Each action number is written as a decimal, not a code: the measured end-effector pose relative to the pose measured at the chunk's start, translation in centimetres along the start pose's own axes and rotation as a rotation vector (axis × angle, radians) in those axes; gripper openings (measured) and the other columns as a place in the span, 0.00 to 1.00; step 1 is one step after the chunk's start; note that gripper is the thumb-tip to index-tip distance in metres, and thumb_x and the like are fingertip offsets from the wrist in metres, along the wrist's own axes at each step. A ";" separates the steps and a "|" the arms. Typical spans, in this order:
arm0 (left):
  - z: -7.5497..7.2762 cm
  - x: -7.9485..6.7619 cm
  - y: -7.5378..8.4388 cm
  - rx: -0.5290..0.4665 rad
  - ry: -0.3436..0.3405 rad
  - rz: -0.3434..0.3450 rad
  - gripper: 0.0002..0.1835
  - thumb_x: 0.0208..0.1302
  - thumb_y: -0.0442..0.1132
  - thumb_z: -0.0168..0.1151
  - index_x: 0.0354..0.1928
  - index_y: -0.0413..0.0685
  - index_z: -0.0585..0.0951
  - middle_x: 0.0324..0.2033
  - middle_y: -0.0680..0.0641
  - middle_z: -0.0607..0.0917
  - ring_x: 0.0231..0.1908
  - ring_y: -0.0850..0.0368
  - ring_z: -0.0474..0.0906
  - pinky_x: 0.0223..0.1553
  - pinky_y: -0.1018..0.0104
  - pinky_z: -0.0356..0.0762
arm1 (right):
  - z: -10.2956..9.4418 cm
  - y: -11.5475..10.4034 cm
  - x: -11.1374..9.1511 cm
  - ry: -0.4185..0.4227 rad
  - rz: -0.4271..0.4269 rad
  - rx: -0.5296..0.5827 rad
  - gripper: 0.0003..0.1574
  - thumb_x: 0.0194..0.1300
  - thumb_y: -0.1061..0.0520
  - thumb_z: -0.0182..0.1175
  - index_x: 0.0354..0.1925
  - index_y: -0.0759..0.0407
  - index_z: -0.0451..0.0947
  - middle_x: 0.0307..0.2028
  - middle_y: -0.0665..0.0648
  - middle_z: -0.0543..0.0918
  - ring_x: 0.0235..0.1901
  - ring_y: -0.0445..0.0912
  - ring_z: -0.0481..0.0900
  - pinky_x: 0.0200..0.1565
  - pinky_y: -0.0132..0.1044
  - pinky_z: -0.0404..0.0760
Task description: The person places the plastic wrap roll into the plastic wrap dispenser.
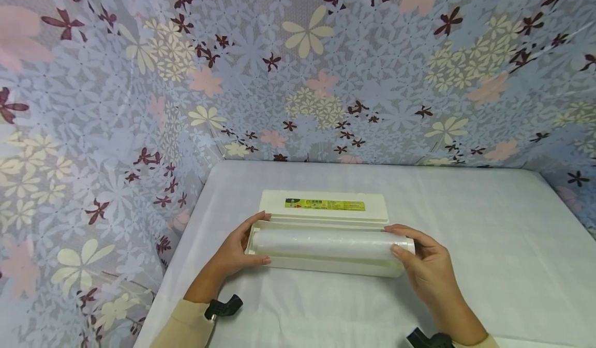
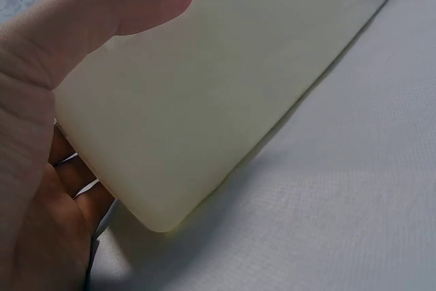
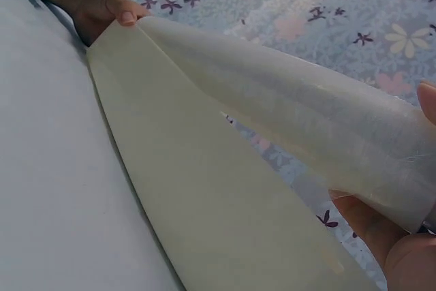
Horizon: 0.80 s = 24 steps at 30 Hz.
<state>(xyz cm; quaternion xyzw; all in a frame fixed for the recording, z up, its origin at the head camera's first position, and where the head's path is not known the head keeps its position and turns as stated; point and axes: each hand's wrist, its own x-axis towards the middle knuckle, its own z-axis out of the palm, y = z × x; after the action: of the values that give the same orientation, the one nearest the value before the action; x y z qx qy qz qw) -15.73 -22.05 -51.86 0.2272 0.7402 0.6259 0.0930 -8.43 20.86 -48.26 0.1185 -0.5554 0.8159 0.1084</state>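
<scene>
A roll of clear cling film (image 1: pixel 326 243) lies along an off-white box (image 1: pixel 335 266) on the table. My left hand (image 1: pixel 233 252) grips the box's left end, thumb on the front wall (image 2: pixel 177 93) and fingers round the far side. With thumb and fingers, my right hand (image 1: pixel 430 270) holds the roll's right end. That end is tilted up, and a gap shows between roll and box rim in the right wrist view; the roll's left end (image 3: pixel 153 28) stays low by the box's left end.
The lid (image 1: pixel 374 212), with a green and yellow label (image 1: pixel 326 205), lies folded back behind the box. White cloth covers the table (image 1: pixel 489 244). Flowered fabric (image 1: pixel 307 79) rises at the table's back and left. Black straps (image 1: pixel 223 306) sit on both wrists.
</scene>
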 end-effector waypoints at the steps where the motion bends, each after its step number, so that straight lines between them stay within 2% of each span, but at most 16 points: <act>1: 0.0 0.0 0.0 -0.002 -0.001 0.000 0.58 0.49 0.27 0.84 0.81 0.44 0.62 0.76 0.45 0.68 0.67 0.41 0.67 0.58 0.61 0.77 | 0.1 0.0 0.0 0.003 0.003 -0.001 0.23 0.62 0.88 0.56 0.57 0.88 0.73 0.59 0.64 0.81 0.63 0.55 0.74 0.55 0.41 0.81; 5: -0.1 0.1 0.0 -0.002 -0.006 0.004 0.58 0.49 0.27 0.84 0.81 0.43 0.61 0.76 0.43 0.67 0.69 0.40 0.66 0.59 0.61 0.76 | 0.3 0.0 0.0 0.006 0.011 -0.010 0.23 0.63 0.88 0.56 0.57 0.89 0.72 0.60 0.64 0.80 0.65 0.56 0.71 0.56 0.40 0.80; 12: -0.1 0.2 0.0 0.018 -0.004 0.010 0.58 0.49 0.27 0.84 0.81 0.43 0.61 0.76 0.41 0.67 0.69 0.38 0.66 0.59 0.61 0.75 | 0.6 0.1 0.2 0.011 0.001 -0.032 0.23 0.64 0.87 0.56 0.58 0.91 0.70 0.60 0.65 0.79 0.67 0.57 0.69 0.51 0.35 0.82; 20: -0.1 0.1 0.0 0.027 0.004 0.013 0.58 0.49 0.27 0.84 0.81 0.42 0.61 0.76 0.41 0.67 0.70 0.38 0.65 0.62 0.65 0.72 | 0.8 0.5 0.4 0.007 -0.036 -0.028 0.23 0.60 0.88 0.59 0.55 0.90 0.72 0.56 0.69 0.82 0.66 0.58 0.71 0.57 0.37 0.79; 24: -0.1 0.1 -0.1 0.027 0.001 0.015 0.58 0.49 0.27 0.84 0.81 0.41 0.61 0.76 0.41 0.67 0.70 0.40 0.65 0.62 0.66 0.71 | 0.9 0.7 0.4 -0.004 -0.064 -0.013 0.22 0.59 0.89 0.58 0.53 0.90 0.73 0.54 0.67 0.85 0.65 0.58 0.73 0.57 0.37 0.79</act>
<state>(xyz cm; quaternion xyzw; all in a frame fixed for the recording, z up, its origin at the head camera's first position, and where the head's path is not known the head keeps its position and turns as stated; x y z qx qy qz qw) -15.90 -22.09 -51.94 0.2336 0.7469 0.6167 0.0848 -8.94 19.78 -48.43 0.1372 -0.5570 0.8080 0.1343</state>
